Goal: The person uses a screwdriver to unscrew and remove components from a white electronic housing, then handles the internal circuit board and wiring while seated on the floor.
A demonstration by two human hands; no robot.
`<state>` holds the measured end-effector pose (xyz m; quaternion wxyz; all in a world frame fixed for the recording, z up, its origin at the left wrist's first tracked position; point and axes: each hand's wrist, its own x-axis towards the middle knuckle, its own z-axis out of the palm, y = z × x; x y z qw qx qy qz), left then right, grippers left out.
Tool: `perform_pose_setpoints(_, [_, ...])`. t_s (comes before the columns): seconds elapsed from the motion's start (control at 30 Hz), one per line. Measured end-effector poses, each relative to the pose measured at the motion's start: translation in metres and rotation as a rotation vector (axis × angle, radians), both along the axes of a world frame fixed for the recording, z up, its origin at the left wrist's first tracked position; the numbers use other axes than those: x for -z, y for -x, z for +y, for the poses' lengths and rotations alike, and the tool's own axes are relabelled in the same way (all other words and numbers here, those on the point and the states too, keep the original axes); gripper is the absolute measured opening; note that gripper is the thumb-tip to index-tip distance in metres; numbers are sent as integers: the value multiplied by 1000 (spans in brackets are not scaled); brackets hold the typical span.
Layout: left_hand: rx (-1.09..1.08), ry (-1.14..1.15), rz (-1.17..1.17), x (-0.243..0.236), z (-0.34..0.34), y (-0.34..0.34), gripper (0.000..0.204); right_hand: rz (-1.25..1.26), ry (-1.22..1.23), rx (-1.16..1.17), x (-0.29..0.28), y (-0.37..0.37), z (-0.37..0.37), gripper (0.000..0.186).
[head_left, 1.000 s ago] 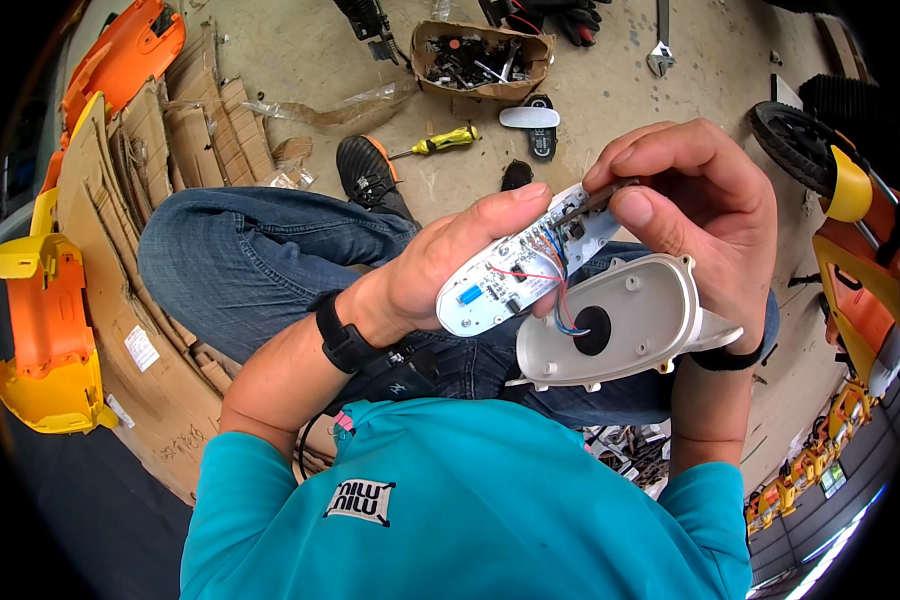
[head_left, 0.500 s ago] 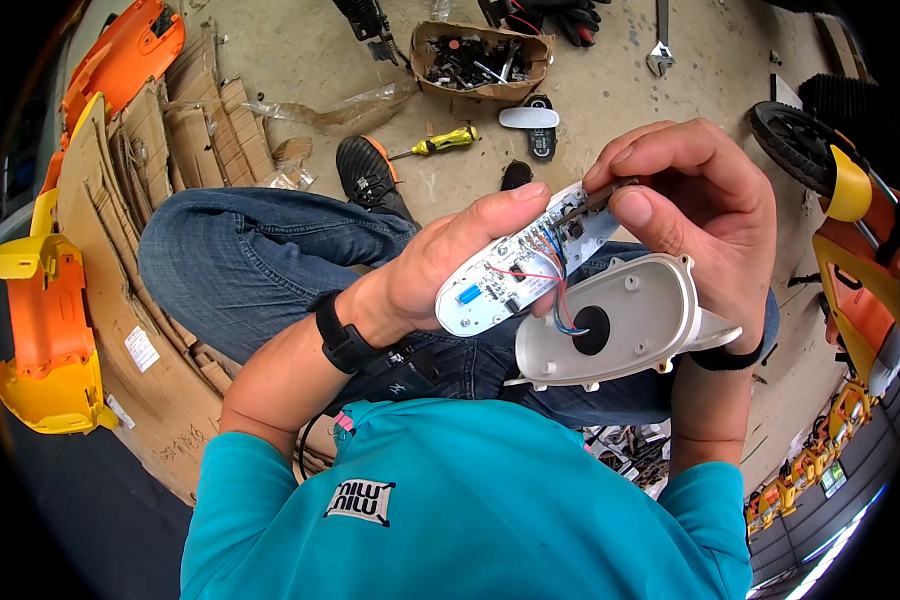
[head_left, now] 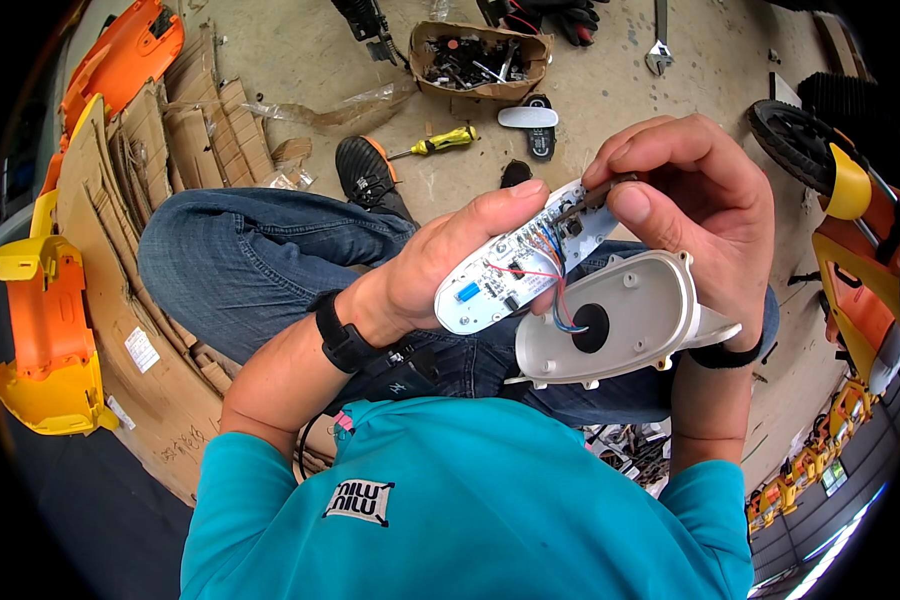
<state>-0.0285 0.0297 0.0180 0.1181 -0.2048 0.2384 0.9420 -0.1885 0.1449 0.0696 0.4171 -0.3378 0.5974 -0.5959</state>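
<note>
My left hand (head_left: pixel 450 248) grips an oval white circuit board (head_left: pixel 500 285) from its left side, thumb along the upper edge, component side facing up. Pinched between the thumb and fingers of my right hand (head_left: pixel 695 190) are slim dark tweezers (head_left: pixel 597 200), their tip down at the board near a small black part. Thin coloured wires (head_left: pixel 558 270) run from the board into a dark round opening in a pale grey plastic housing (head_left: pixel 625 310). The housing lies hollow side up above my lap, below my right hand; what supports it is hidden.
Beyond my feet stands a cardboard box of small parts (head_left: pixel 482 88). A yellow screwdriver (head_left: pixel 445 140), an oval display part (head_left: pixel 538 125) and an adjustable wrench (head_left: pixel 659 58) lie on the floor. Flattened cardboard (head_left: pixel 140 300) and orange-yellow shells (head_left: pixel 50 310) are left; a wheel (head_left: pixel 792 148) is right.
The tweezers and my right fingertips have shifted very slightly at the board's far end. The board and the housing stay almost where they were.
</note>
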Motion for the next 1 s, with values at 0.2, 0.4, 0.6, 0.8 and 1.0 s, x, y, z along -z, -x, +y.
perform_pose_setpoints(0.2, [-12,-18,-17,-1,0,1,55,-11,-4,-3,0,0,-1,17])
perform_pose_setpoints(0.4, [-17,-28,-37,-3,1,1,55,-18,2,-3,0,1,0,17])
perform_pose_setpoints(0.6, [-24,-26,-4,-1,1,1,55,-17,1,-6,0,1,-1,17])
perform_pose_setpoints(0.8, [-25,-11,3,-2,1,1,57,-28,3,-4,0,0,-1,17])
perform_pose_setpoints(1.0, [-13,-12,2,-1,1,0,57,-16,6,-15,1,1,0,17])
